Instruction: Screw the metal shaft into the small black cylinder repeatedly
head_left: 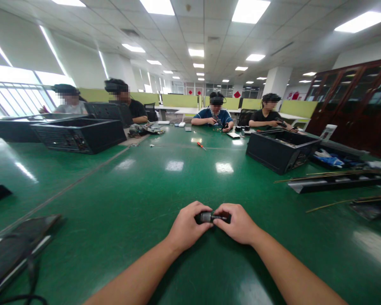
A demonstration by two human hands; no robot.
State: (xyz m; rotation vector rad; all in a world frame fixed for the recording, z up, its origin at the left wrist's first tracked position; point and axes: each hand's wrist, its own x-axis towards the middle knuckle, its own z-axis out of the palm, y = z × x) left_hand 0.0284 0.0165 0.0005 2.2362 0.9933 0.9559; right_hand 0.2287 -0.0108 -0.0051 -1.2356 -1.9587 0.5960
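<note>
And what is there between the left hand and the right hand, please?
In the head view, a slim dark-and-grey item bridges the gap between the left hand and the right hand; both hold it.

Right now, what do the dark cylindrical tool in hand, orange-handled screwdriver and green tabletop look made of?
Dark cylindrical tool: grey collar likely metal, given its dull sheen; black ends maybe plastic.
Orange-handled screwdriver: handle probably plastic, going by the bright colour; shaft too small to tell.
Green tabletop: glossy, smooth coating or sheet, mirroring the ceiling lights; core unseen.
</note>
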